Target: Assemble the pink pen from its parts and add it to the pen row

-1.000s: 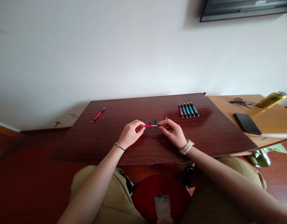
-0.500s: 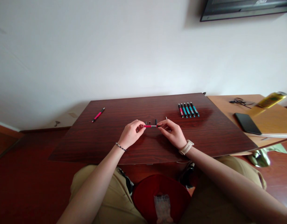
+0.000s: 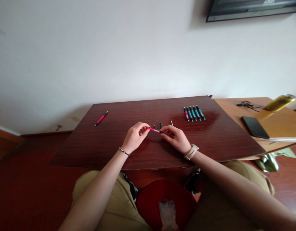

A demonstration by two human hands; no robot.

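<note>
Between my two hands is a pink pen barrel (image 3: 153, 129) with a pale label, tilted slightly down to the right. My left hand (image 3: 136, 136) pinches its left end. At the dark right end, my right hand (image 3: 175, 138) grips it between thumb and fingers. Just beyond the hands lie small pen parts: a black grip piece (image 3: 161, 125), a thin white refill (image 3: 171, 123) partly behind my right hand, and a tiny dark piece (image 3: 154, 126). What the inner fingers cover is hidden.
A pink-and-black pen (image 3: 101, 118) lies at the table's left. Several pens (image 3: 194, 113), one pink and the others teal, stand in a row at the right. On the adjoining wooden surface are a black phone (image 3: 255, 127), a cable (image 3: 247, 104) and a yellow can (image 3: 280, 102). A red stool (image 3: 148, 199) is below.
The pen barrel has tipped from level to right end lower. My right hand has moved slightly left and down, showing more of the white refill behind it.
</note>
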